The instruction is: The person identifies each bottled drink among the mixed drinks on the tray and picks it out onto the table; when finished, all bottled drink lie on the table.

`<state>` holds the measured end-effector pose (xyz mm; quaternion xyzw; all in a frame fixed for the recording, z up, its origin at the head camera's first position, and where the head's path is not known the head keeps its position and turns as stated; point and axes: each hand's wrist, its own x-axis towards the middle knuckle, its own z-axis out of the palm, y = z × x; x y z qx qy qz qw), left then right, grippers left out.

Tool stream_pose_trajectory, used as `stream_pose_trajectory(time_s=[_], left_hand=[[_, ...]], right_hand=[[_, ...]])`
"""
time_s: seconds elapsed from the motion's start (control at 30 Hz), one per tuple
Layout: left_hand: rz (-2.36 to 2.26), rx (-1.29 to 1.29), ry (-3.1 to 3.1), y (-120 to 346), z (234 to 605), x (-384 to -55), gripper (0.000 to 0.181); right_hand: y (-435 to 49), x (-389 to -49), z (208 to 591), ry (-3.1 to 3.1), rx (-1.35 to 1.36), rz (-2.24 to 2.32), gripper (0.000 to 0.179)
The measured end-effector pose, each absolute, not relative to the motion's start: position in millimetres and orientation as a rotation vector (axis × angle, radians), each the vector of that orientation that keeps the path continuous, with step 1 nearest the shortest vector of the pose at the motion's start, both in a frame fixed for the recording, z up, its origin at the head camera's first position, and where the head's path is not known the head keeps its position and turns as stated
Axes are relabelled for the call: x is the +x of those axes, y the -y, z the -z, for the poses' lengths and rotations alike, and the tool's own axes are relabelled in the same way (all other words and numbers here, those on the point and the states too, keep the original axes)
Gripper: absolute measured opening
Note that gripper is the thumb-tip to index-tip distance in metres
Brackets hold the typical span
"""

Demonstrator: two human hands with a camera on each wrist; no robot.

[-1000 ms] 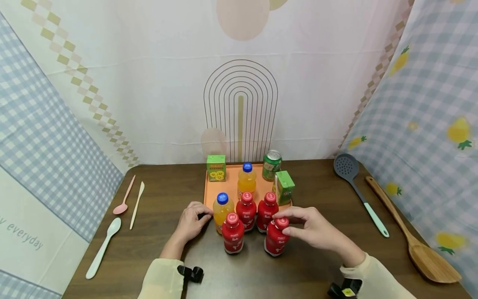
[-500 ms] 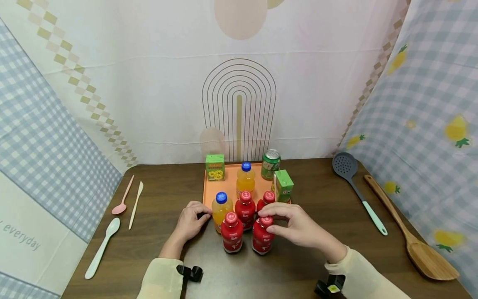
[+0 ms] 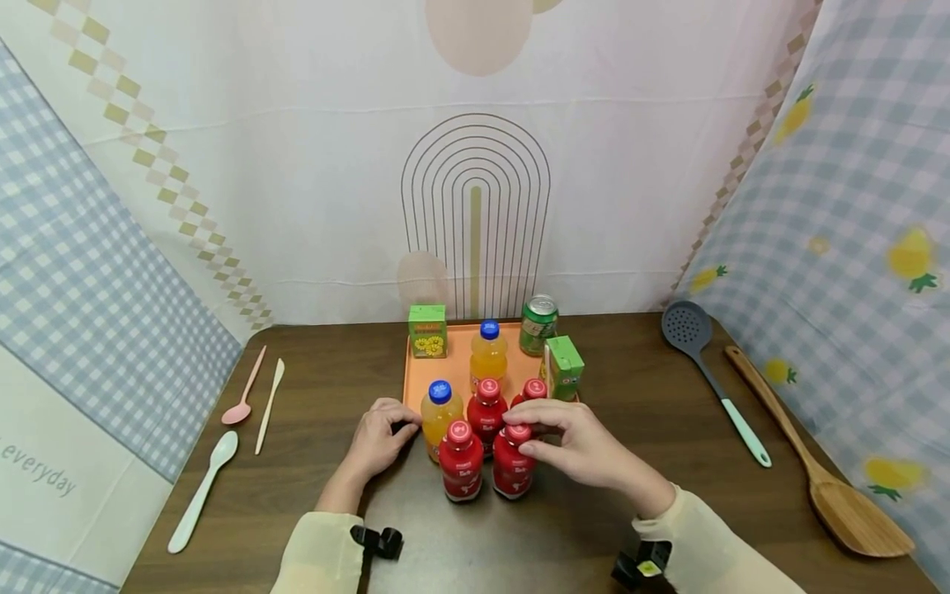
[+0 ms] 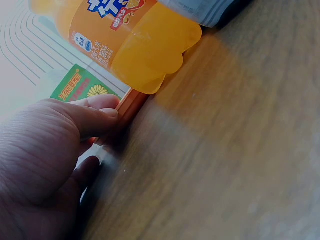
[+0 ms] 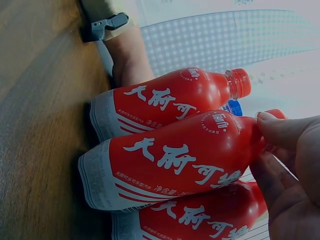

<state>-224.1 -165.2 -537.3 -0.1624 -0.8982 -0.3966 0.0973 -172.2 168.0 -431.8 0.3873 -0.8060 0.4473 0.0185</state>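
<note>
My right hand pinches the neck of a red cola bottle, which stands upright at the front of a group of drinks. To its left is another red cola bottle; two more red bottles stand just behind, one partly hidden by my right hand. In the right wrist view, thumb and fingers close round the held bottle just at its cap. My left hand pinches the left rim of an orange tray, beside an orange soda bottle with a blue cap.
On the tray are a second orange soda bottle, a green can and green drink cartons. Pink and white spoons and a small knife lie left. A slotted turner and wooden spatula lie right.
My right hand has moved the red cola bottle leftward, close to the other front bottle. My left hand has stayed at the tray's rim.
</note>
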Motion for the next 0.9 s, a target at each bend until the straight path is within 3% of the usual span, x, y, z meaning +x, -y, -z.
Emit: stream_pose_trajectory(time_s=[0.9], left_hand=[[1.158,-0.498,2.657,165.6,538.5,-224.9,0.014]], right_hand=[[-163.9,-172.3,432.9,2.474,1.193,-1.382,0.034]])
